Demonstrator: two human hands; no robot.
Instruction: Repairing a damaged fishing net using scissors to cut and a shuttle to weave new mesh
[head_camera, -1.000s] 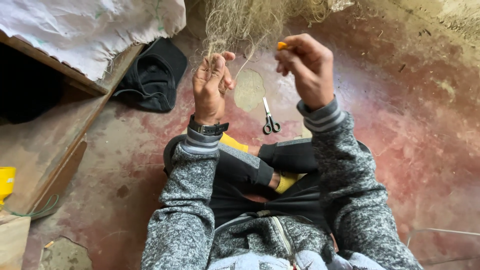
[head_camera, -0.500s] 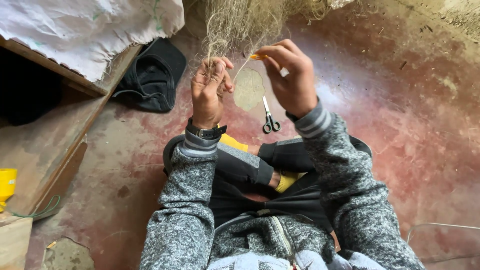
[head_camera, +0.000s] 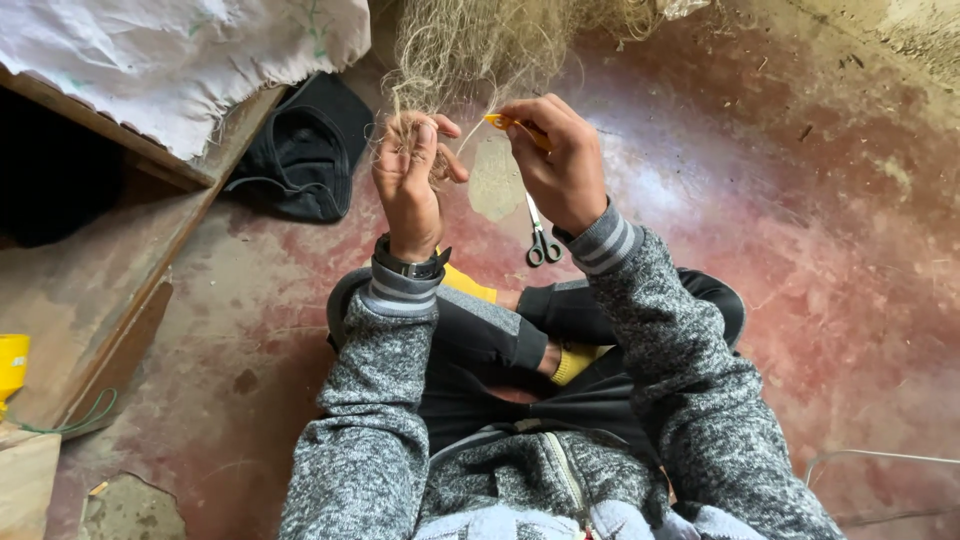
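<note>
Gripping a bunched strand of pale fishing net (head_camera: 470, 60), the left hand (head_camera: 408, 170) is raised with fingers curled shut. Beside it, the right hand (head_camera: 560, 160) pinches an orange netting needle (head_camera: 512, 126). Scissors (head_camera: 540, 235) lie on the red floor (head_camera: 800, 220) below.

Two hands, one net (head_camera: 470, 50), one pair of scissors (head_camera: 540, 235), one black cap (head_camera: 305, 150).

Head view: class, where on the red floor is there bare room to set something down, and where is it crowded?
Bare red concrete floor lies right of the right hand, and between the wooden board and the left knee. It is crowded by the pale fishing net, small scissors, black bag and left hand.
</note>
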